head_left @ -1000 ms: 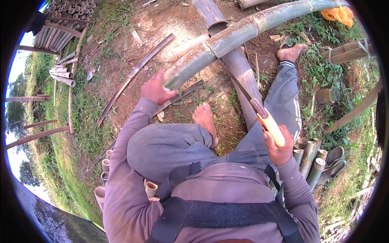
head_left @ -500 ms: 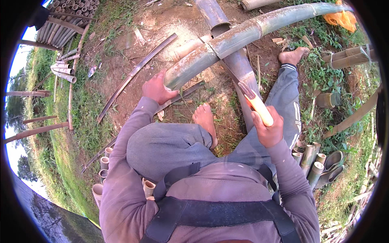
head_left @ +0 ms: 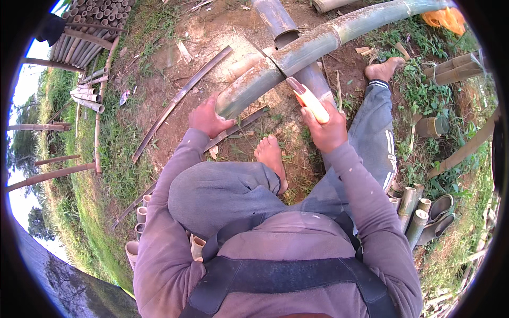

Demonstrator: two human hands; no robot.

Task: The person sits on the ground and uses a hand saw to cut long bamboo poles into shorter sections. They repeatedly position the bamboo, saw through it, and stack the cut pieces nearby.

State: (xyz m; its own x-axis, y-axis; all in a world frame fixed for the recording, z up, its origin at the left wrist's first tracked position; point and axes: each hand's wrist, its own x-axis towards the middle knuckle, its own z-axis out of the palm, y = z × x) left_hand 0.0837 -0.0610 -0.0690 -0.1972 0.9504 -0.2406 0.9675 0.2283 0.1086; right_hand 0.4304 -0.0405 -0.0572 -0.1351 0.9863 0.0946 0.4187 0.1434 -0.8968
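Observation:
A thick green bamboo pole slants from near my left hand up to the far right, resting across other bamboo pieces. My left hand grips its near cut end, thumb apart from the fingers. In my right hand is a handsaw with a pale yellow and orange handle, the fingers wrapped round it. The saw's thin dark blade lies across the pole a short way from the cut end, and its tip shows beyond the far side. How deep it sits in the bamboo is hard to see.
Long split bamboo strips lie on the dirt at left. Cut bamboo tubes and boots stand at lower right, more tubes at lower left. Stacked bamboo fills the far left. My bare foot is close below the pole.
My right hand has pushed the saw forward and to the left, so more blade sticks out past the pole. My left hand still holds the pole's end.

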